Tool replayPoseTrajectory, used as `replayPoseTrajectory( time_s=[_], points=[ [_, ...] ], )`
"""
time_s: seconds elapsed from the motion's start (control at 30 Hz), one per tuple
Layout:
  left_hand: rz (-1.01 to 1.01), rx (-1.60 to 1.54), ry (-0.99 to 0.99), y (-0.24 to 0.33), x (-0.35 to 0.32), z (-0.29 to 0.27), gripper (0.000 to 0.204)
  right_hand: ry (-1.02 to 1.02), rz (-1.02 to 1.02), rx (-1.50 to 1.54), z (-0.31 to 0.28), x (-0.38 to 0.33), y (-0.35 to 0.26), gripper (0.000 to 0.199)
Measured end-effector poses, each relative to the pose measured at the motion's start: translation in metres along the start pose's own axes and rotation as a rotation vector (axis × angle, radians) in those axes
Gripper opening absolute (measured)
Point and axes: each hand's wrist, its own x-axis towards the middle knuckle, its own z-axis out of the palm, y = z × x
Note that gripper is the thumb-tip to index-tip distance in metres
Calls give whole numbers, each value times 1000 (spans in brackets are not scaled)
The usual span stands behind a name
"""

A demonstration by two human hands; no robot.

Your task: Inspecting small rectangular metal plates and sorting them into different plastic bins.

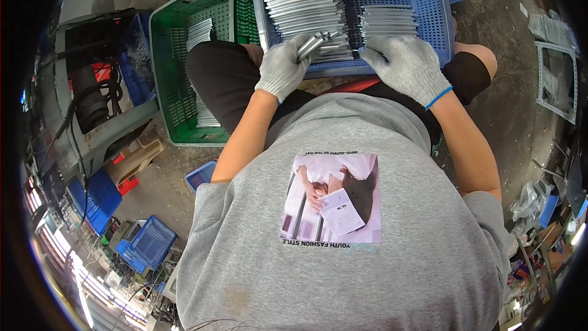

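My left hand, in a light grey knitted glove, is closed round a small bundle of shiny metal rods. The rods' ends point up and to the right over the near side of a blue plastic crate. In the crate's left part lies a long stack of silvery rods. A shorter stack of rods lies to the right. My right hand, gloved with a blue cuff edge, rests at the near end of that shorter stack. Its fingertips are pinched together; what they hold is too small to make out.
To the left stands a green plastic crate with more metal rods in it. Farther left is a grey machine frame with dark cables. Blue baskets stand at the lower left. A white perforated frame lies on the right.
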Motion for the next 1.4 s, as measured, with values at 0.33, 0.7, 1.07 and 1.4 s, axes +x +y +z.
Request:
replayPoseTrajectory(
  time_s=[0.33,0.7,1.07,1.4],
  points=[
    [204,-555,131,-29,-12,10,15,59,-142,-11,-11,-4,-12,27],
    [287,-329,278,3,-21,-11,16,-146,-82,-34,-17,-1,-23,26],
    [392,-156,441,10,-22,-16,23,-46,-120,39,-16,1,-18,27],
    [392,-170,453,9,-22,-18,23,-116,-64,54,-20,7,-20,29]
  ],
)
